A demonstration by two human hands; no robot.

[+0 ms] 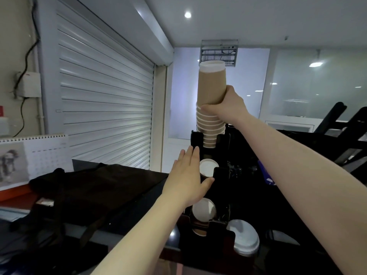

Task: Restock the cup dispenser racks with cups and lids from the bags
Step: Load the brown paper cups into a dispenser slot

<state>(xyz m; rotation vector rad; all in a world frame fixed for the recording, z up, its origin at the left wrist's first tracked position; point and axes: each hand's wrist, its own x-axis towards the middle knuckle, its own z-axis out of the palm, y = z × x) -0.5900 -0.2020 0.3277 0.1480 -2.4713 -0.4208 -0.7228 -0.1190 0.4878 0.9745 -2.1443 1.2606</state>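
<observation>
Two bare hands are at work on one black dispenser rack (220, 175). The right hand (225, 108) is wrapped around a tall stack of brown paper cups (211, 86), fingers curled across its front and thumb behind. The stack stands upright with its lower end in the rack's top slot. One full cup body rises above the hand, and a pile of white-edged rims runs below it into the slot, roughly eight or nine, too tightly packed to count for certain. The left hand (188, 179) lies flat and relaxed against the rack's left side, just below the held stack. Its fingers are straight and pointing up, its thumb reaches across the front, and it grasps nothing. Two more cup stacks sit in the rack, seen end-on: a middle cup stack (207, 168) just beside the left thumb, and a lower cup stack (204, 211) beneath the left wrist. One pile of white lids (245, 239) sits at the rack's lower right. One black bag (95, 185) lies on the counter to the left, and one desk calendar (33, 155) stands behind it.
</observation>
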